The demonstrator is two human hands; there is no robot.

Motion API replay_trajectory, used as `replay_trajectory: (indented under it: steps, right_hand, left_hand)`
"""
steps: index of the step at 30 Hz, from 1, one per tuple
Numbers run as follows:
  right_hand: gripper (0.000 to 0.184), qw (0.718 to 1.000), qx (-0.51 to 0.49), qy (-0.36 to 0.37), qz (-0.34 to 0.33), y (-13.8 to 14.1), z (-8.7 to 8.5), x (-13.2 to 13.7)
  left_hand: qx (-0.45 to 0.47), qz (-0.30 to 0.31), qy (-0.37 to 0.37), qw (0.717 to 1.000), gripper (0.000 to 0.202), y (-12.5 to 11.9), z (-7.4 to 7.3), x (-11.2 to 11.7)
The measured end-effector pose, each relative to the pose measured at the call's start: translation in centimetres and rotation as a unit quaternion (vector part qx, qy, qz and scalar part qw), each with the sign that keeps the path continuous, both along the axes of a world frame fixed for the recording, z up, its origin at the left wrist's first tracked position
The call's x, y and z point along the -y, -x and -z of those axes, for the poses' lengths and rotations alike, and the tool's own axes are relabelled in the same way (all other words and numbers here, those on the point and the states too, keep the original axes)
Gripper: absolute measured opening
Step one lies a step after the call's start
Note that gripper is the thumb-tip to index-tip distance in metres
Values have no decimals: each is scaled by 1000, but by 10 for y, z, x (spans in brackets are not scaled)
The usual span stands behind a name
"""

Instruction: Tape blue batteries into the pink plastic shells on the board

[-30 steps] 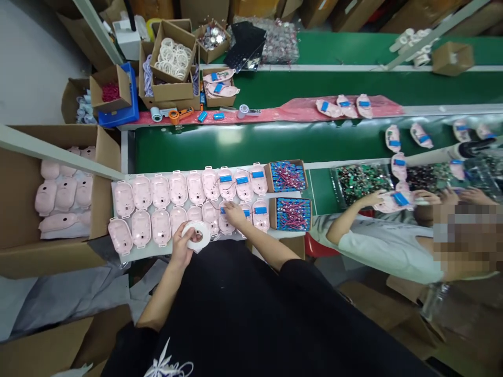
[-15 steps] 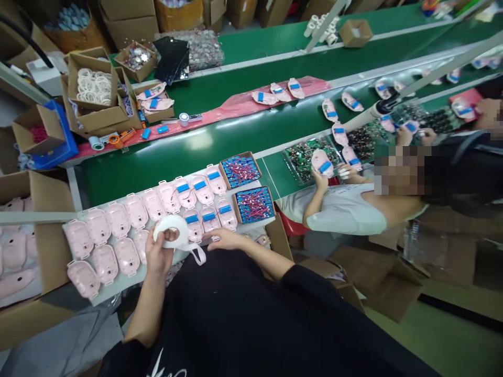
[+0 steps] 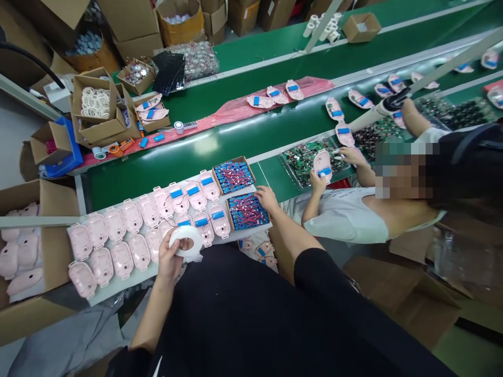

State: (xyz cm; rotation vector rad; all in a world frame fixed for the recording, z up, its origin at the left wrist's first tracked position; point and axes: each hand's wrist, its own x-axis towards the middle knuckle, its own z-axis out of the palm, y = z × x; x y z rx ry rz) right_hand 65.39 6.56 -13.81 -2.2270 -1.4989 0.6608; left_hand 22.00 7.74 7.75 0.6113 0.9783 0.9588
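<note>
My left hand (image 3: 170, 256) is closed around a white roll of tape (image 3: 187, 241), held just above the near edge of a white board (image 3: 118, 280). On that board lie two rows of pink plastic shells (image 3: 129, 230); those toward the right carry blue batteries (image 3: 201, 222). My right hand (image 3: 266, 198) reaches over the nearer of two cardboard trays of blue batteries with red wires (image 3: 247, 210), fingers bent down onto its right edge. What those fingers hold, if anything, is hidden. The farther tray (image 3: 233, 174) stands just behind it.
A green conveyor belt (image 3: 220, 141) runs behind the board, carrying pink shells. A person in a grey top (image 3: 346, 214) at my right handles a pink shell beside trays of circuit boards (image 3: 304, 154). Cardboard boxes stand at left (image 3: 47, 201) and at the back.
My right hand has moved from the pink shells to the nearer battery tray. My left hand still holds the tape roll. The view has swung to the right.
</note>
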Motion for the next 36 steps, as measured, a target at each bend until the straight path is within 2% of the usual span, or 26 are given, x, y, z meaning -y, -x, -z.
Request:
replay_trajectory:
  steps: [2,4,6,8,10,12,14,17,19,23,25,28,30,33,34,36]
  right_hand:
    - [26,994,-74,-43,66,-1,-5,-4]
    - [28,966,-173,-90,171,-1,-19,-5]
    - [32,903,-294,-139,280,6,-42,-4]
    - [35,815,-446,-150,337,26,-71,2]
    - [33,725,-603,-92,319,58,-102,11]
    - [31,654,-717,-9,241,97,-132,24]
    - [45,611,-775,37,159,135,-159,37]
    - [57,587,-805,33,81,176,-190,47]
    - [58,601,-797,10,50,191,-204,46]
    - [76,671,-739,-43,40,205,-218,35]
    - [79,684,-726,-51,50,210,-222,30]
    - [69,700,-712,-44,25,215,-229,27]
    - [61,747,-664,-46,-13,218,-233,26]
    - [53,855,-507,-79,-80,227,-237,23]
    - [52,881,-451,-92,-107,232,-236,23]
    - [53,906,-370,-102,-177,244,-235,23]
  left_hand:
    - [-6,-1,-4,1000,46,2,0,2]
    - [-11,1,-8,1000,47,5,-1,4]
    - [-18,6,-9,1000,47,6,-1,6]
    - [-31,11,-5,999,48,5,-2,8]
    - [-53,19,-2,998,50,2,-1,12]
    - [-78,35,3,996,53,0,-1,15]
    - [-103,54,6,993,55,2,-2,18]
    - [-137,72,0,988,55,10,-4,19]
    - [-150,81,-8,985,54,17,-6,19]
    - [-170,100,-30,980,52,29,-11,17]
    - [-183,115,-40,976,50,35,-14,18]
    - [-207,132,-57,968,48,43,-18,19]
    - [-224,134,-70,963,47,49,-20,19]
    - [-249,140,-84,955,46,55,-22,20]
    - [-256,141,-88,952,45,57,-23,20]
    - [-265,144,-95,949,43,59,-23,20]
